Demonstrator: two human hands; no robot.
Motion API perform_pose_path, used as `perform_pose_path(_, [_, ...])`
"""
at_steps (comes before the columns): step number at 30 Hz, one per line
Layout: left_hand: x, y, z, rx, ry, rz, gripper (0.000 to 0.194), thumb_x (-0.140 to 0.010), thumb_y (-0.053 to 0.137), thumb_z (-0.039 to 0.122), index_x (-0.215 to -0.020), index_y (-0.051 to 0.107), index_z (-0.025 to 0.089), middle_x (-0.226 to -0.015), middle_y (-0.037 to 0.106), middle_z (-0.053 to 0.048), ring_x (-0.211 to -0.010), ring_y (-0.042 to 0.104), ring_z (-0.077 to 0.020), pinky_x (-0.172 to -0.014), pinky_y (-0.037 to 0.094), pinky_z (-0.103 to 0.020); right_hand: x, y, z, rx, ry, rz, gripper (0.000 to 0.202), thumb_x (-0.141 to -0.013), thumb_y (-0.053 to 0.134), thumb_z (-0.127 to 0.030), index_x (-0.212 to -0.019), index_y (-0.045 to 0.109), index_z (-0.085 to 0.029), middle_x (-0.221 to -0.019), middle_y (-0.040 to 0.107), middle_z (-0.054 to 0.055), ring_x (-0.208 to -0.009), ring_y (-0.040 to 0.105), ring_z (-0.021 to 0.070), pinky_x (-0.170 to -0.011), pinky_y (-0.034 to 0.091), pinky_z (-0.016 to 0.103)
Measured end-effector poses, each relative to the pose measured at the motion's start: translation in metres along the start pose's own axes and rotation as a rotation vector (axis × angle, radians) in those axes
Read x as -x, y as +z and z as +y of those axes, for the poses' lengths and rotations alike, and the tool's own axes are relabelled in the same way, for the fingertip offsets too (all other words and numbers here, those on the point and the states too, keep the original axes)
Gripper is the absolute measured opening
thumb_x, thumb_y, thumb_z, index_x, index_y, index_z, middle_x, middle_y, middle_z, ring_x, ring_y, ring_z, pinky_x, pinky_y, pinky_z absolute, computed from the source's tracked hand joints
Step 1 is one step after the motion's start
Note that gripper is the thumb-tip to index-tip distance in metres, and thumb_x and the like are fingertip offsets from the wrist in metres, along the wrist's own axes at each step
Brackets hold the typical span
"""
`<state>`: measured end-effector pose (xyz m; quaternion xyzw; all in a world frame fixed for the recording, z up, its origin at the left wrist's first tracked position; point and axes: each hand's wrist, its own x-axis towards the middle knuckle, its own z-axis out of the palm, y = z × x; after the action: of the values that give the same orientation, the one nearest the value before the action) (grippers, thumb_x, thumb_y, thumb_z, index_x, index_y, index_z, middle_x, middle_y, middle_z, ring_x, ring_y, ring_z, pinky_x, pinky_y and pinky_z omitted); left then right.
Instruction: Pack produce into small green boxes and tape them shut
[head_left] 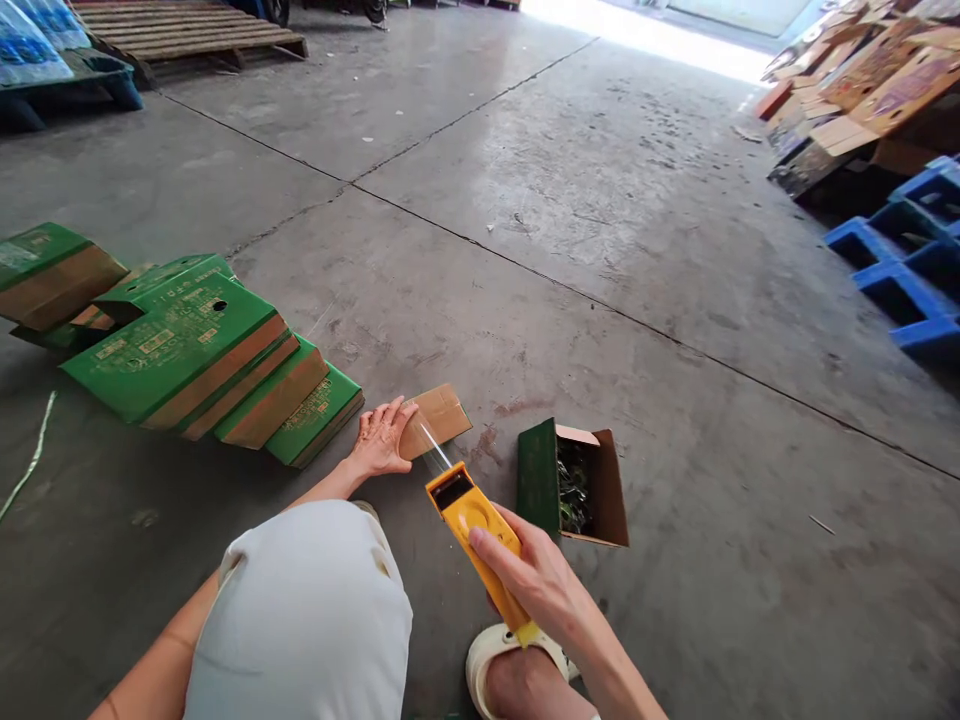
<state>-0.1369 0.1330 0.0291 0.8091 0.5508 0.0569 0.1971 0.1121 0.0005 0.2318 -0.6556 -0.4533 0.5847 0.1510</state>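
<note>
My right hand (534, 562) is wrapped around a yellow tape dispenser (474, 518), thumb on its side. A narrow clear strip of tape (435, 443) runs from the dispenser's front end to a small brown cardboard box (442, 412) on the floor. My left hand (384, 437) rests on the left end of that box with its fingers spread; the box's underside is hidden. To the right stands a green box (538, 478) with its top open, and small dark items in clear wrapping (574, 490) lie inside.
Several green cartons (187, 340) lie overlapped at the left. A white strap (30, 465) is on the concrete floor. Blue pallets (911, 255) and a heap of cardboard (862, 110) stand at the right. A wooden pallet (187, 30) lies at the back left.
</note>
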Motion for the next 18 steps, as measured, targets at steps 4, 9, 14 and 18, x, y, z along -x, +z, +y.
perform_pose_path(4, [0.0, 0.001, -0.001, -0.029, 0.037, -0.044, 0.116, -0.063, 0.087, 0.045, -0.166, 0.033, 0.041, -0.176, 0.02, -0.009, -0.147, 0.031, -0.0422, -0.114, 0.029, -0.054, 0.0, 0.005, 0.037, 0.027, 0.004, 0.048, 0.059, -0.087, 0.066, -0.067, -0.12, 0.078, -0.019, -0.102, 0.078, 0.005, -0.089, 0.068, 0.0275, -0.074, 0.051, 0.03])
perform_pose_path(9, [-0.002, 0.001, -0.002, -0.058, 0.052, -0.096, 0.123, -0.064, 0.086, 0.046, -0.169, 0.023, 0.041, -0.178, 0.011, -0.01, -0.148, 0.03, -0.0444, -0.114, 0.029, -0.055, -0.035, 0.014, 0.071, -0.043, 0.065, 0.039, 0.06, -0.083, 0.069, -0.07, -0.106, 0.078, -0.016, -0.085, 0.073, 0.004, -0.078, 0.066, 0.0238, -0.066, 0.05, 0.029])
perform_pose_path(14, [-0.003, 0.002, -0.002, -0.111, 0.052, -0.109, 0.129, -0.065, 0.086, 0.047, -0.171, 0.014, 0.037, -0.179, 0.008, -0.013, -0.15, 0.028, -0.0457, -0.114, 0.028, -0.059, -0.065, 0.028, 0.096, -0.117, 0.145, 0.017, 0.056, -0.081, 0.072, -0.069, -0.1, 0.075, -0.017, -0.072, 0.067, 0.0, -0.063, 0.063, 0.0181, -0.058, 0.048, 0.026])
perform_pose_path(18, [-0.002, 0.002, 0.0, -0.148, 0.064, -0.112, 0.127, -0.067, 0.085, 0.049, -0.171, 0.014, 0.036, -0.179, 0.004, -0.014, -0.151, 0.026, -0.0453, -0.113, 0.029, -0.059, -0.092, 0.037, 0.102, -0.178, 0.165, 0.003, 0.053, -0.082, 0.074, -0.067, -0.097, 0.073, -0.017, -0.068, 0.066, -0.001, -0.057, 0.063, 0.0164, -0.055, 0.048, 0.024])
